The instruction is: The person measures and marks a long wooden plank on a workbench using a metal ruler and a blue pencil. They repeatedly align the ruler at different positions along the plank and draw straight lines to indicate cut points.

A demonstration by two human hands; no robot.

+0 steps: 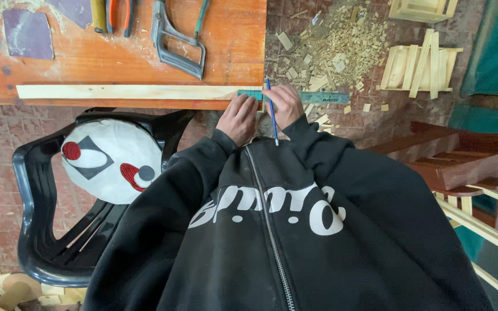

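Note:
A long pale wooden strip (128, 92) lies along the near edge of the orange workbench (116, 57). A teal ruler (318, 98) rests on the strip's right end and sticks out past the bench corner. My left hand (238, 118) presses down on the strip and the ruler's left end, fingers flat. My right hand (283, 106) holds a blue pencil (271, 112) upright, with its tip at the ruler's edge. Both sleeves are black, part of a zipped hooded top that fills the lower frame.
On the bench lie a grey hacksaw (177, 43), orange-handled pliers (119, 14) and a purple sandpaper sheet (27, 31). A black plastic chair (36, 219) with a round white cushion stands at the left. Wood chips (341, 46) and slatted wooden frames (419, 69) cover the brick floor at the right.

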